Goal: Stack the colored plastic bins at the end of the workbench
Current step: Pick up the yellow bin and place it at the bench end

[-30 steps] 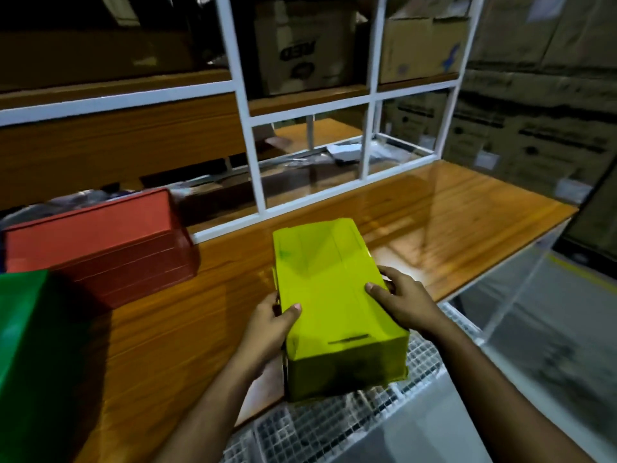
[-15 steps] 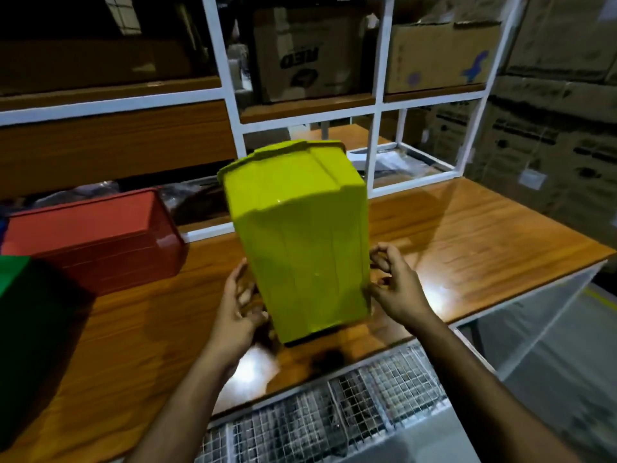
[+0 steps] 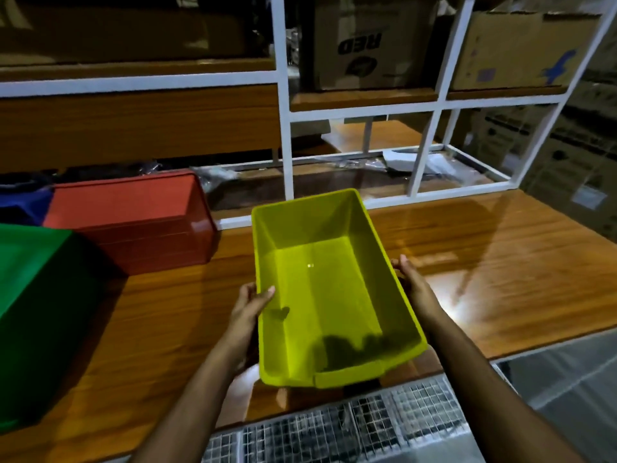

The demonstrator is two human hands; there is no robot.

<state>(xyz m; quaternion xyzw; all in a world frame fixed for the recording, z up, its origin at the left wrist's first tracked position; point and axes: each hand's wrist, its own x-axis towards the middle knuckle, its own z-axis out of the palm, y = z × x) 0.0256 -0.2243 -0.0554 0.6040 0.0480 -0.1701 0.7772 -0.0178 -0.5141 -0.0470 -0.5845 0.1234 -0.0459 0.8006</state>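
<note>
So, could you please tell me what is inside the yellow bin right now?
The yellow bin looks empty: its floor shows only shadows and a small glare spot. The left hand hooks a thumb over its rim, the right hand holds the outside. The workbench beneath is covered.

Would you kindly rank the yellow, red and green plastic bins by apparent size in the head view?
1. Yellow plastic bin, held close to the camera, so unsure.
2. Red plastic bin.
Green plastic bin: cropped by the frame, so unranked.
</note>
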